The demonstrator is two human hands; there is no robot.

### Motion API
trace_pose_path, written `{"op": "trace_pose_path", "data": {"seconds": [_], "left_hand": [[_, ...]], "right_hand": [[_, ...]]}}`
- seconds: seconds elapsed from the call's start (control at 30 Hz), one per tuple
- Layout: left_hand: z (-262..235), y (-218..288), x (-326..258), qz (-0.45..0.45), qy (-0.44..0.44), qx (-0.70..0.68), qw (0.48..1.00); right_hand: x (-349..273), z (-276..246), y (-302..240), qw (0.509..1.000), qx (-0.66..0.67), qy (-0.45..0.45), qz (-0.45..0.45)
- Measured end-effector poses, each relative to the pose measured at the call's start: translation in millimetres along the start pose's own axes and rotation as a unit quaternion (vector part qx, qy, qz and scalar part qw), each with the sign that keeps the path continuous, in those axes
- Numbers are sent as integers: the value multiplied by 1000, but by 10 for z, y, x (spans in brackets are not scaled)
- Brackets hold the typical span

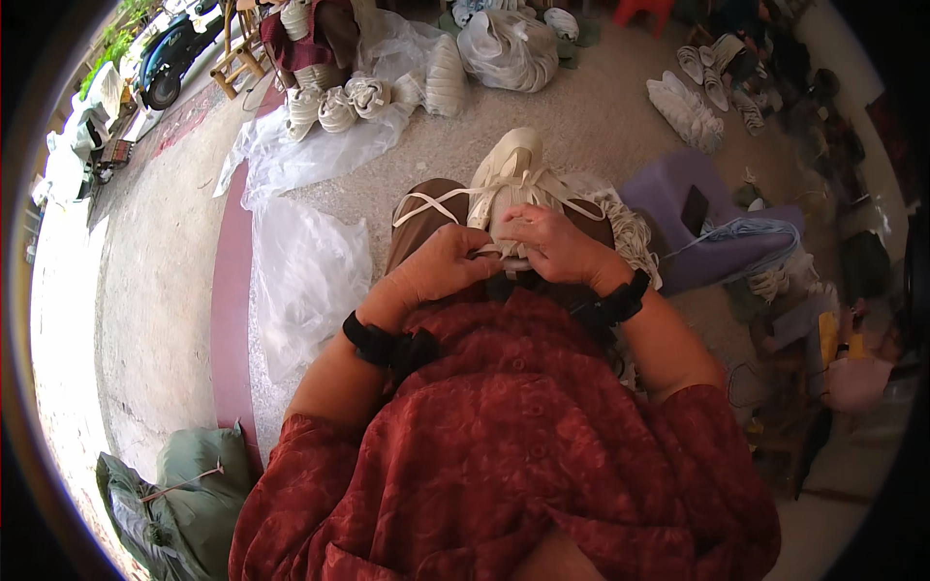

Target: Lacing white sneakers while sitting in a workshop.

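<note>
On your lap, both the left hand (441, 263) and right hand (550, 242) pinch the cream shoe's (509, 169) laces (431, 205); keep tension even.

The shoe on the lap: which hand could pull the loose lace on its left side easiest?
Probably the left hand. It sits on the near end of the cream shoe, on the side where the loose lace trails over the knee. The right hand is pinching laces on the other side.
</note>
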State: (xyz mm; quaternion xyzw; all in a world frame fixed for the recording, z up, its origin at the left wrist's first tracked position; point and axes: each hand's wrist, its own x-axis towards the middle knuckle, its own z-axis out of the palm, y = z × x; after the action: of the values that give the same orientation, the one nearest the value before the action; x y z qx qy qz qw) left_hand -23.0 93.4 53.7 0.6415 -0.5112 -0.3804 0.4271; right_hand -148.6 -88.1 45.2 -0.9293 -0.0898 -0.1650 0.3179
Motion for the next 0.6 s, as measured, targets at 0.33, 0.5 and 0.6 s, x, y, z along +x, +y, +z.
{"op": "trace_pose_path", "data": {"seconds": [0.33,0.5,0.6], "left_hand": [[-75,-308,2,-41,114,-97,988],[30,-324,41,85,107,81,987],[43,-170,55,120,155,114,974]], "right_hand": [[23,185,-746,970,220,-99,-24],[192,56,-588,930,311,-9,196],[195,204,-464,873,384,6,300]]}}
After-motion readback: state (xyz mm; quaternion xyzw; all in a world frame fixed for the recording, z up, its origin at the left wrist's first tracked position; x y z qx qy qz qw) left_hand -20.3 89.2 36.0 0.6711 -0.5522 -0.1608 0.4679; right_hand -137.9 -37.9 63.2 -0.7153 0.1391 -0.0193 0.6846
